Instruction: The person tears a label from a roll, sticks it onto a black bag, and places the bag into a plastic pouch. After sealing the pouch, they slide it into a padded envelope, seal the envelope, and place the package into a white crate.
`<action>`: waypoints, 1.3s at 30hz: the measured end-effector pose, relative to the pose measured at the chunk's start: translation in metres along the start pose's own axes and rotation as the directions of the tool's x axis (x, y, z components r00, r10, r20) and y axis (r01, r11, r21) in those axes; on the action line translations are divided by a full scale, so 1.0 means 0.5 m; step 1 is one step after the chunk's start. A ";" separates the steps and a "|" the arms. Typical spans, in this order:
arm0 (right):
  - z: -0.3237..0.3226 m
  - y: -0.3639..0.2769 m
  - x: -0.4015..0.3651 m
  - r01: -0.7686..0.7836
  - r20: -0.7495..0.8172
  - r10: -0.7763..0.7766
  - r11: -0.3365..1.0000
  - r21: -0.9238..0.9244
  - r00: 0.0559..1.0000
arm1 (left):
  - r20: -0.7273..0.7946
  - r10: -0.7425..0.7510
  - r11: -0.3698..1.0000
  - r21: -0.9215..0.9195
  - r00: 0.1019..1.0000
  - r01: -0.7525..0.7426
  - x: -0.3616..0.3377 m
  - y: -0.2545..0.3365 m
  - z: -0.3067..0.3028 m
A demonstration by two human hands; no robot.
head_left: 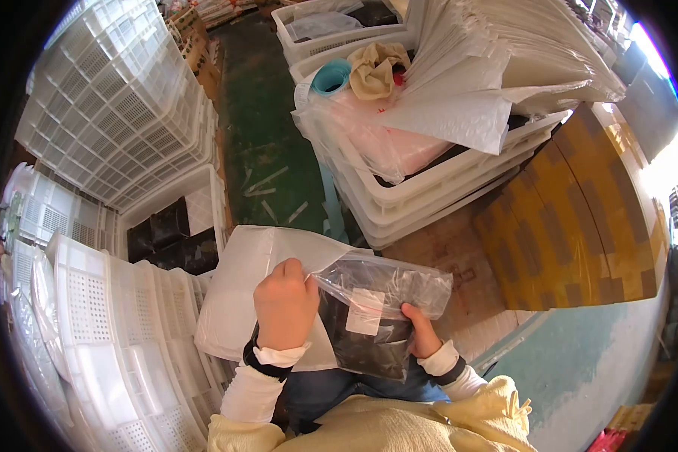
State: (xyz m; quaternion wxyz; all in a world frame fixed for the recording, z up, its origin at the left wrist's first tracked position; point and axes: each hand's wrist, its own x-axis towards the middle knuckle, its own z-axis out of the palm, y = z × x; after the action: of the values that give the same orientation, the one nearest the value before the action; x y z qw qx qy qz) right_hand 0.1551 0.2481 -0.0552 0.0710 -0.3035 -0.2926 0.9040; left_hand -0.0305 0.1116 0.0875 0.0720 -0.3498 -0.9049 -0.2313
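My left hand (286, 301) is closed, its fingers pinching the upper edge of a large white mailing bag (237, 282) near the corner of a clear plastic bag. Dark folded contents fill the lower part of this clear plastic bag (373, 348), and a white label (365, 311) sits on its front. At the bag's right side my right hand (423, 331) grips it, thumb on top and the other fingers hidden behind. The white bag lies partly behind the clear one. Both are held above my lap.
Stacked white trays (399, 196) ahead hold pink plastic, a blue roll (331, 77) and a fanned pile of white bags (497, 68). Taped cartons (572, 218) stand to the right. White crates (105, 98) rise at left, one holding black packages (169, 233).
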 end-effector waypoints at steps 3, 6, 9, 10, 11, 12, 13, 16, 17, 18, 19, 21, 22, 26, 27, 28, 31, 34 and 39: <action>0.005 -0.007 -0.002 -0.016 0.012 0.016 1.000 0.023 1.000 | 0.041 -0.030 0.995 -0.092 0.999 0.034 -0.003 -0.005 -0.015; 0.006 -0.015 -0.005 -0.056 0.023 0.055 0.997 0.057 0.998 | 0.098 -0.026 0.989 -0.141 0.995 0.040 -0.009 0.000 -0.023; 0.020 -0.024 -0.013 -0.055 0.017 0.053 0.991 0.121 0.998 | 0.233 -0.092 0.969 -0.204 0.968 0.142 0.004 -0.004 -0.032; 0.015 -0.020 -0.010 -0.043 0.004 0.042 0.993 0.110 0.999 | 0.290 -0.126 0.955 -0.224 0.949 0.195 0.012 -0.007 -0.035; 0.008 -0.016 -0.007 -0.030 -0.008 0.031 0.995 0.098 0.999 | 0.280 -0.148 0.951 -0.223 0.949 0.214 0.015 -0.011 -0.031; -0.001 -0.009 -0.002 -0.030 -0.022 0.033 0.995 0.098 0.999 | 0.268 -0.167 0.947 -0.225 0.949 0.230 0.019 -0.017 -0.021; -0.010 -0.002 0.002 -0.029 -0.036 0.033 0.995 0.097 0.999 | 0.257 -0.184 0.943 -0.227 0.949 0.245 0.022 -0.022 -0.011; -0.012 -0.002 0.003 -0.027 -0.022 0.030 0.993 0.118 0.999 | 0.099 0.019 0.999 0.030 0.995 -0.022 0.013 0.002 0.025; -0.007 -0.007 0.000 -0.030 -0.007 0.031 0.991 0.127 0.999 | 0.074 0.085 0.995 0.048 0.994 -0.089 0.007 0.011 0.039; 0.004 -0.013 -0.002 -0.034 -0.006 0.035 0.990 0.139 0.999 | 0.051 0.150 0.986 0.069 0.987 -0.153 0.001 0.020 0.054; 0.020 -0.020 -0.004 -0.037 -0.006 0.038 0.988 0.152 0.999 | 0.030 0.215 0.972 0.091 0.976 -0.217 -0.007 0.026 0.067; 0.037 -0.037 -0.002 -0.071 -0.003 0.072 0.989 0.132 0.997 | 0.133 0.236 0.954 0.158 0.963 -0.255 -0.025 0.028 0.083; 0.041 -0.046 0.000 -0.104 -0.002 0.105 0.990 0.100 0.995 | 0.127 0.243 0.953 0.153 0.962 -0.261 -0.032 0.031 0.089; 0.023 -0.047 0.008 -0.126 0.087 0.122 0.991 0.038 0.989 | 0.083 0.187 0.982 0.014 0.979 -0.189 -0.070 0.018 0.079; 0.020 -0.049 0.006 -0.123 0.105 0.117 0.991 0.055 0.988 | 0.056 0.182 0.983 0.017 0.982 -0.183 -0.080 0.013 0.074; 0.019 -0.051 0.002 -0.121 0.121 0.111 0.990 0.073 0.986 | 0.030 0.177 0.984 0.020 0.984 -0.177 -0.090 0.009 0.068; 0.000 -0.042 0.001 -0.110 0.171 0.092 0.989 0.099 0.981 | 0.002 0.228 0.973 0.039 0.974 -0.227 -0.106 -0.001 0.073; 0.042 -0.040 -0.011 -0.025 0.056 0.018 0.991 0.134 0.998 | -0.010 0.272 0.960 0.065 0.962 -0.271 -0.117 -0.006 0.086; 0.076 -0.039 -0.008 0.061 -0.081 -0.064 0.997 -0.036 0.995 | 0.017 0.252 0.965 0.068 0.968 -0.252 -0.120 -0.006 0.075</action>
State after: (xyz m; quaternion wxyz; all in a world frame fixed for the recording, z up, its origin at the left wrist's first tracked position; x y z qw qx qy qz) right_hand 0.1348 0.2442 -0.0175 0.1062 -0.3322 -0.3140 0.8830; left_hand 0.0134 0.0915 0.0358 0.1093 -0.4603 -0.8609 -0.1870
